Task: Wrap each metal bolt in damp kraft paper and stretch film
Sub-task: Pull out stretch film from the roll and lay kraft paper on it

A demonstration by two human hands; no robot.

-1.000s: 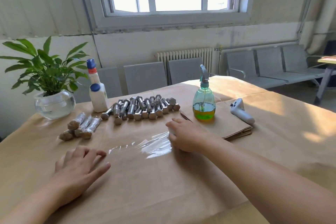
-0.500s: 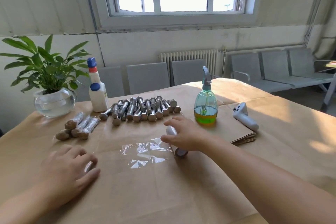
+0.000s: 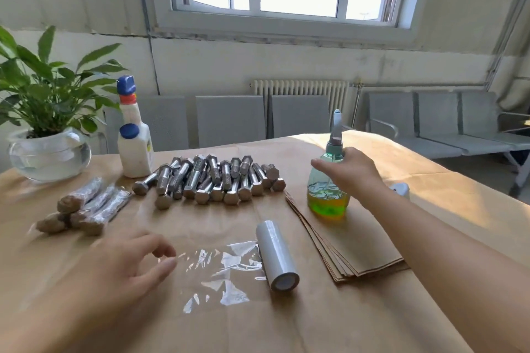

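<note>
A pile of bare metal bolts (image 3: 212, 179) lies mid-table. Several wrapped bolts (image 3: 83, 208) lie to its left. The stretch film roll (image 3: 276, 256) lies on the table with a loose sheet of film (image 3: 220, 269) pulled out to its left. My left hand (image 3: 114, 269) hovers at the film's left edge, fingers loosely curled, holding nothing. My right hand (image 3: 348, 172) reaches to the green spray bottle (image 3: 328, 183) and wraps around its upper body. The bottle stands on a stack of kraft paper sheets (image 3: 352, 241).
A white bottle with blue caps (image 3: 134, 140) stands behind the bolts. A potted plant in a glass bowl (image 3: 47, 152) is at the far left. A white device (image 3: 400, 188) peeks out behind my right wrist. Kraft paper covers the table (image 3: 286, 324). Grey seats line the wall.
My right hand let go of the film roll, which now lies on the table, and moved right and back to the spray bottle. My left hand stayed at the film's left edge.
</note>
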